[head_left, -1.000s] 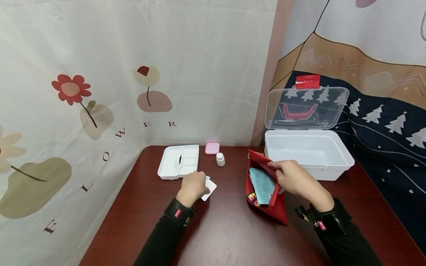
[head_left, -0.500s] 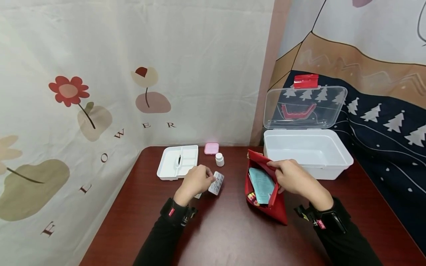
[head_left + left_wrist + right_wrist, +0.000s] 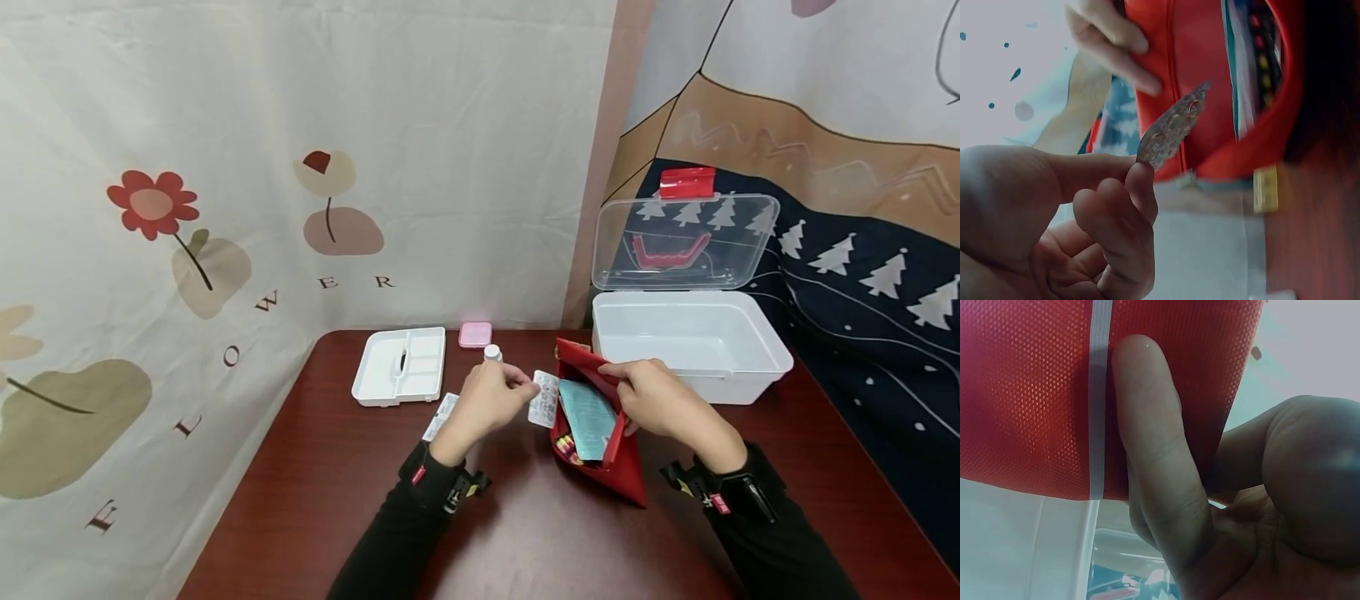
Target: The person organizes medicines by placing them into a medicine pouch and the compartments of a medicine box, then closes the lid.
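Note:
Between thumb and forefinger, my left hand [image 3: 491, 402] pinches a blister pack of pills [image 3: 544, 399], its clear bumps showing in the left wrist view. The pack is at the left side of a red zippered pouch [image 3: 630, 475]. My right hand [image 3: 660, 398] grips the pouch's right edge, fingers on the outer fabric [image 3: 1035, 394] in the right wrist view, and holds its mouth apart. Inside the pouch are a light-blue packet [image 3: 588, 419] and several red-and-yellow capsules [image 3: 567, 448]. Another blister pack [image 3: 440, 416] lies on the table, partly behind my left wrist.
A white divided tray [image 3: 362, 379] stands at the back left. Near it are a pink case [image 3: 475, 335] and a white bottle [image 3: 492, 352], mostly hidden by my left hand. A white box [image 3: 750, 375] with its clear lid [image 3: 686, 271] raised stands at the back right.
My left hand has lifted the blister pack from the table and carried it right to the pouch, leaving the other pack behind. My right hand keeps its grip on the pouch.

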Tool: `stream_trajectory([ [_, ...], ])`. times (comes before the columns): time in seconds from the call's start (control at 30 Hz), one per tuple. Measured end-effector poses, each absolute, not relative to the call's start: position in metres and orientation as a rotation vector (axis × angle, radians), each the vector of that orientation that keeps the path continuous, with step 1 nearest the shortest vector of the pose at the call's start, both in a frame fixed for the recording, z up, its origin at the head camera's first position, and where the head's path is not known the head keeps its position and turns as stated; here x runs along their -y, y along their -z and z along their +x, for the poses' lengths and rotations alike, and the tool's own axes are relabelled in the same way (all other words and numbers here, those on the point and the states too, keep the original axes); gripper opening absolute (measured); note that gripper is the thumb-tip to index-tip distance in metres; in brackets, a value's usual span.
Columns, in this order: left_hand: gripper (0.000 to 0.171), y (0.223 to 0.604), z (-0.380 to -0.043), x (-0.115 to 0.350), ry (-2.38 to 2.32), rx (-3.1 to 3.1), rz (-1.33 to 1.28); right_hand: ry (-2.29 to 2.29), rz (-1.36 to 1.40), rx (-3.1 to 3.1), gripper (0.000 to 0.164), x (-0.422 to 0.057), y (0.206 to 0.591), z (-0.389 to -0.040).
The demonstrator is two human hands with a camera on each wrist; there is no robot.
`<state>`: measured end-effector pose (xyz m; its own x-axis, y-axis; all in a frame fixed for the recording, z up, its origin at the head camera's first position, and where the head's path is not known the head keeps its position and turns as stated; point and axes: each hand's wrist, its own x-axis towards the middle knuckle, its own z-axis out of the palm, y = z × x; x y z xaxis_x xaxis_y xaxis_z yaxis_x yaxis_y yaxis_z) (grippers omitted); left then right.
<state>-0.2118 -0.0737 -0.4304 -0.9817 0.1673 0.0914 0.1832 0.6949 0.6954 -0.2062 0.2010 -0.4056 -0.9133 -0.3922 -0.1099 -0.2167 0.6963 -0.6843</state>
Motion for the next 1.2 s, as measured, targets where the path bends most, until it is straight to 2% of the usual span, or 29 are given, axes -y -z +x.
stream_trajectory([
  [0.47, 0.015, 0.442, -0.218, 0.003, 1.468, 2.978, -0.297, 1.018, -0.494, -2.674, 0.049, -0.201, 0.403, -0.205],
  [0.87, 0.04, 0.444, -0.213, -0.016, 1.497, 3.038, -0.3, 1.036, -0.513, -2.67, 0.05, -0.201, 0.403, -0.206],
  [1.2, 0.02, 0.438, -0.206, 0.009, 1.33, 2.996, -0.343, 1.041, -0.486, -2.658, 0.049, -0.202, 0.403, -0.206],
])
